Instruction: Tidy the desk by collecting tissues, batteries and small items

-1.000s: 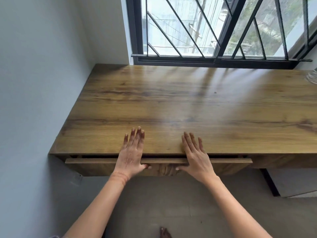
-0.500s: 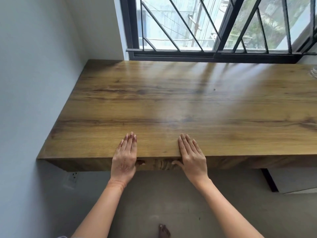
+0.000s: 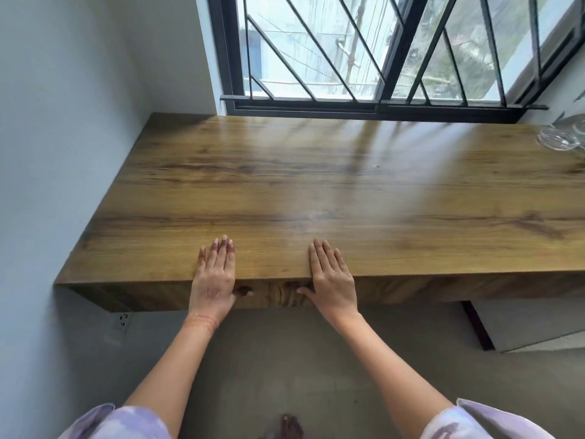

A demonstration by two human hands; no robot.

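Note:
A long wooden desk (image 3: 316,185) runs along the wall under a barred window. My left hand (image 3: 213,280) lies flat over the desk's front edge, fingers straight on the top, thumb against the drawer front (image 3: 275,293). My right hand (image 3: 330,277) lies the same way a little to the right, thumb on the drawer front. The drawer front sits flush with the desk's face. Neither hand holds anything. No tissues, batteries or small items show on the desk top.
A clear glass object (image 3: 560,137) stands at the desk's far right edge. The barred window (image 3: 380,52) is behind the desk, a white wall (image 3: 63,153) on the left with a socket (image 3: 122,321) under the desk. My foot (image 3: 291,426) is on the grey floor.
The drawer stood slightly open a second ago; both hands pushed it in and it is now flush. The view has drawn back a little.

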